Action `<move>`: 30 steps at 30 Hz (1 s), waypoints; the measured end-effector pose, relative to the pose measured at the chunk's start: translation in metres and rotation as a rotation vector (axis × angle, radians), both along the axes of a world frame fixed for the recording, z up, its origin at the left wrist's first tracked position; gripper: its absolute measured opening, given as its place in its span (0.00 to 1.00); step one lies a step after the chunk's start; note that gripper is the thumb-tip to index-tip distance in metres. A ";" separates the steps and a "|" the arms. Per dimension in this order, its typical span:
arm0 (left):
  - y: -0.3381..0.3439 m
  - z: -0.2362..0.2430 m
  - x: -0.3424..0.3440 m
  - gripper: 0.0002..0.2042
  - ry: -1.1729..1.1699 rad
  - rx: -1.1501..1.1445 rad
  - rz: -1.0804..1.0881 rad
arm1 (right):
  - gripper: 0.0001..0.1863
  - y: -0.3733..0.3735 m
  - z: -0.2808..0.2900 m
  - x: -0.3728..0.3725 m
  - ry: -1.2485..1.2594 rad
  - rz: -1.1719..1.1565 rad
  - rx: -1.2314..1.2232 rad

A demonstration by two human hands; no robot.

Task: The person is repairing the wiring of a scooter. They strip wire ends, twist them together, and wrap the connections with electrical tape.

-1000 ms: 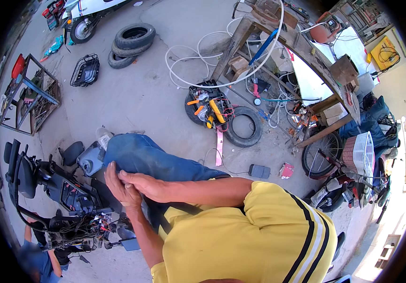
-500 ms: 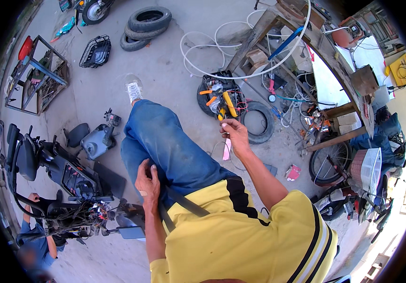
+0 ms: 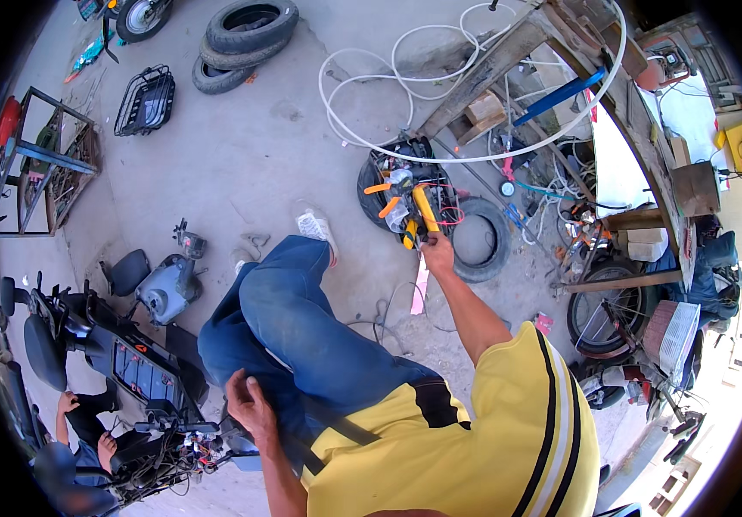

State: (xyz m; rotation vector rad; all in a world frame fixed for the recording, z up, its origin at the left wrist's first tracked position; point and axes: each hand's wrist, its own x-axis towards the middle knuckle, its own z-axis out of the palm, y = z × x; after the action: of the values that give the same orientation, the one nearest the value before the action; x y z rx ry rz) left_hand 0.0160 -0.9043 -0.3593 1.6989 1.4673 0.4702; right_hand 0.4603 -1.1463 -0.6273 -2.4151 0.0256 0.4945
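Head view, right hand (image 3: pixel 439 255) by long yellow tool (image 3: pixel 424 206)

Looking steeply down from head height through a wide fisheye, past yellow shirt (image 3: pixel 448 444) to grey ground (image 3: pixel 250 168).

1. Shirt (image 3: pixel 448 448): bright yellow, filling the view from 5 to 6 o'clock, its right sleeve (image 3: pixel 509 366) ending above the elbow.
2. Stripes (image 3: pixel 553 431): black, white, black, side by side, curving down that sleeve and shoulder toward 4 o'clock.
3. Panel (image 3: pixel 436 403): black, set into the yellow at the hem, at 5 o'clock.
4. Bands (image 3: pixel 342 420): dark grey, flat, across the waist near 6 o'clock.
5. Trousers (image 3: pixel 302 302): blue, creased, with a dusty, faded knee, at 8 o'clock.
6. Shoe (image 3: pixel 313 227): whitish, at 10 o'clock.
7. Hands (image 3: pixel 250 405): bare.
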 end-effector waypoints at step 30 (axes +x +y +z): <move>0.010 -0.001 -0.005 0.10 0.203 0.118 -0.055 | 0.55 0.079 -0.016 0.108 -0.155 0.224 -0.429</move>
State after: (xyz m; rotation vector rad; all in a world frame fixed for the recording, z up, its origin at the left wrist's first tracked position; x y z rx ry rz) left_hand 0.0112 -0.8946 -0.3606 1.9222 1.5575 0.3698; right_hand 0.5682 -1.0671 -0.6436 -2.8906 -0.2309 0.4334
